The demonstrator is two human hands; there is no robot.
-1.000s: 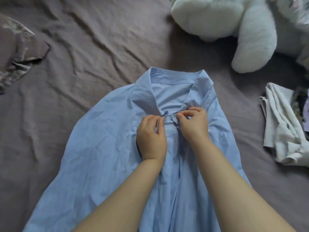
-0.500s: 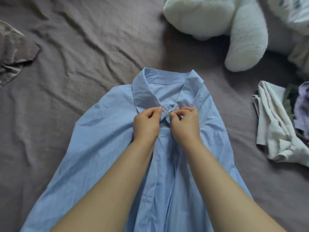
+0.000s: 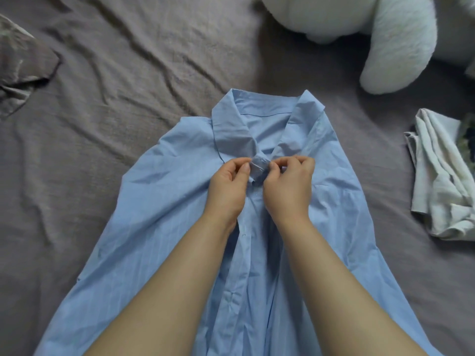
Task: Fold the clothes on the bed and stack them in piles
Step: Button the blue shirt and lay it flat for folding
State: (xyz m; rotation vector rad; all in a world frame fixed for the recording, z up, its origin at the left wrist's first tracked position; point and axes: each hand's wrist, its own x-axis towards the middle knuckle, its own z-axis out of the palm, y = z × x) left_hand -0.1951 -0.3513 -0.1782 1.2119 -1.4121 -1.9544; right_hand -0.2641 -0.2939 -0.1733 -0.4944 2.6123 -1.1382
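Both grips narrow, pinching cloth: left hand [image 3: 227,190] thumb + forefinger nip the left edge of the shirt's front opening just below the collar [image 3: 267,116]; right hand [image 3: 288,191] pinches the opposite edge, fingers curled. Small bunched fold of fabric sits betw. the two hands at the neck. Whether a button is engaged: can't tell. Blue shirt [image 3: 159,227] lies front-up, ctr of bed, collar at far end, hem running off near edge of view, body spread wide w/ creases. Forearms cross over the lower shirt. Bed sheet [image 3: 115,73] grey-brown, wrinkled. Right of shirt, apart from it: crumpled pale garment [image 3: 442,181], w/ a dark patterned item at the frame edge beside it. Far right: white plush toy [image 3: 385,34]. Far left: folded grey-brown cloth [image 3: 20,62], partly cut off.
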